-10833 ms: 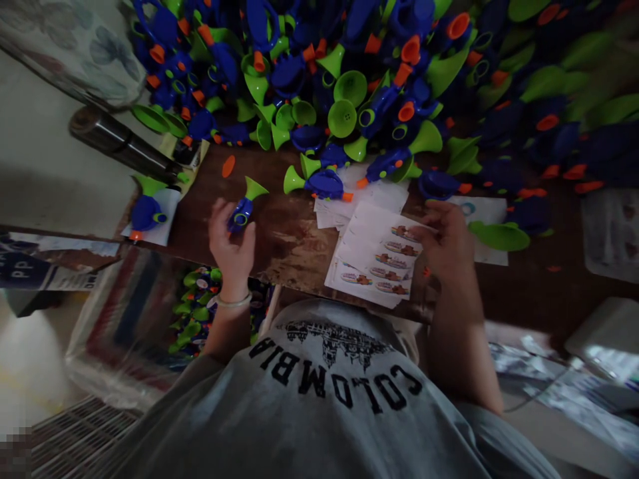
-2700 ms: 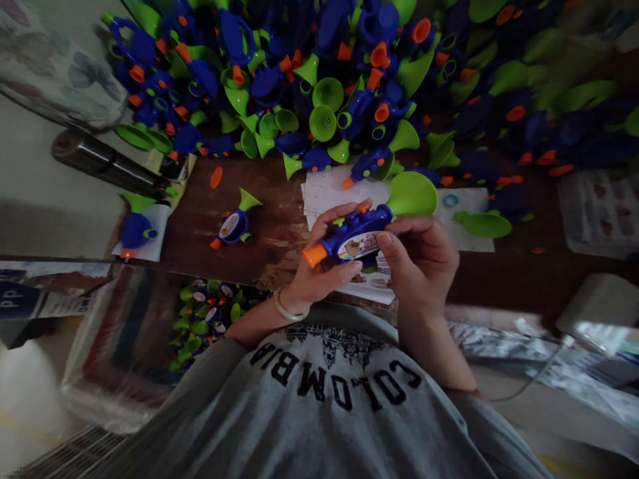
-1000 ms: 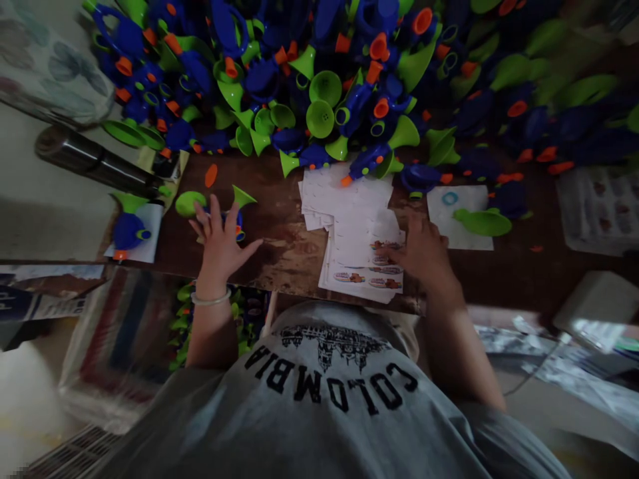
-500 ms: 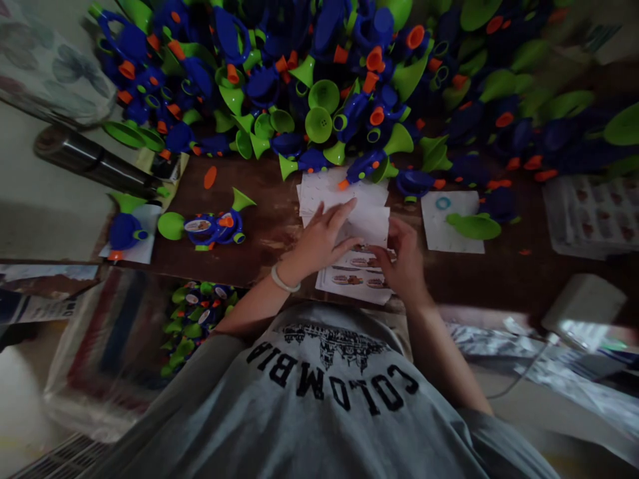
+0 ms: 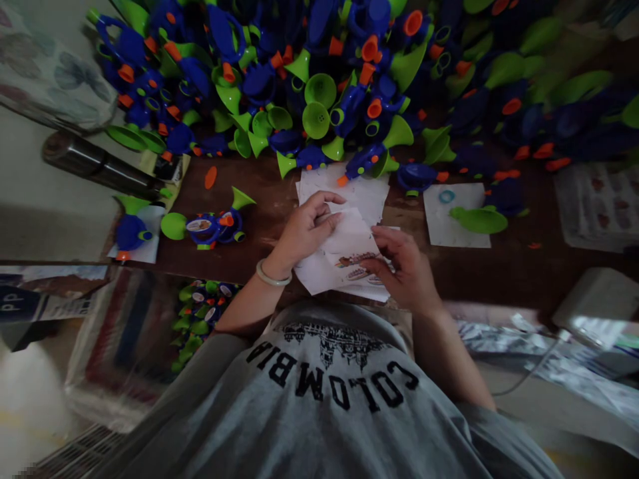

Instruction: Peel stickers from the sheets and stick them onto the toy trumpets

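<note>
A sticker sheet (image 5: 355, 229) is bent over between my hands, its white back showing above and printed stickers below. My left hand (image 5: 304, 229), a pale bangle at its wrist, has curled fingers and a thumb pinching the sheet's upper left part. The fingers and thumb of my right hand (image 5: 402, 266) close on its right edge beside the printed pictures. Under it lie more sheets, and white papers (image 5: 362, 193) spread behind. To the left, a blue and green toy (image 5: 212, 227) with an oval sticker rests on the brown table (image 5: 249, 263).
A large heap of blue, green and orange toys (image 5: 319, 93) fills the back of the table. At left are a dark flask (image 5: 94, 159) and another toy (image 5: 130, 229) on paper. A white paper (image 5: 439, 223) with a teal ring lies right. Below left, a plastic-lined box (image 5: 94, 392) contains stickered toys.
My left hand has gone from spread flat on the papers to curled on the sheet. The sheet has tilted and bent, and my right hand has turned with it, slightly nearer me.
</note>
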Action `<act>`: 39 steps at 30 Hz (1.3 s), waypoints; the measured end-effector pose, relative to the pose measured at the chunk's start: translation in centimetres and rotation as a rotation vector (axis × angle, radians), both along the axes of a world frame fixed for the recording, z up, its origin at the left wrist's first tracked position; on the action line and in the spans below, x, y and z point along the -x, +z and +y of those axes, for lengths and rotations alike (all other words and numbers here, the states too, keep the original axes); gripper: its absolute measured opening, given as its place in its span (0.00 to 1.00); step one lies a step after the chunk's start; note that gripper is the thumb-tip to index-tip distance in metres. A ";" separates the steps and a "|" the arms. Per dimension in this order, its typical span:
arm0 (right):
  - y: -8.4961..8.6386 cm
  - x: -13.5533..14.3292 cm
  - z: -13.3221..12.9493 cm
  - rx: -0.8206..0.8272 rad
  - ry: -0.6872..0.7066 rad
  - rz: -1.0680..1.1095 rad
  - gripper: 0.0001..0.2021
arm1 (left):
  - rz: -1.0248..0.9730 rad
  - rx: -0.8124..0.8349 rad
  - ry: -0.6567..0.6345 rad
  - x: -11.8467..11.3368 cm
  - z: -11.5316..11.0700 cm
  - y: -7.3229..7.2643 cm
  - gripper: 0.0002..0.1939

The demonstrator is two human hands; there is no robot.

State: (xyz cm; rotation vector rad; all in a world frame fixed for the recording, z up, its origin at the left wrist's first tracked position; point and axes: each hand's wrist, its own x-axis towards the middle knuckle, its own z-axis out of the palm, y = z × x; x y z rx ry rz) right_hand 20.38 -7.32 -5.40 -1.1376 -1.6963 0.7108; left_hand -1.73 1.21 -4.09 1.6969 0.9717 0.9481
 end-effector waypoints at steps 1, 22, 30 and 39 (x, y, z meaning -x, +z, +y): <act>0.3 0.0 0.0 -0.017 -0.012 -0.046 0.22 | -0.007 -0.009 0.016 0.1 -0.1 0.3 0.12; 1.2 2.3 -1.2 -0.497 -0.246 -0.004 0.10 | -0.006 -0.082 0.134 1.2 -1.0 3.2 0.07; 0.7 0.9 -0.9 -0.207 -0.148 0.120 0.32 | 0.011 -0.152 0.287 2.3 -0.2 3.1 0.07; 1.3 1.0 -1.2 -0.081 0.039 0.117 0.34 | -0.004 -0.188 0.329 2.0 -0.6 3.4 0.12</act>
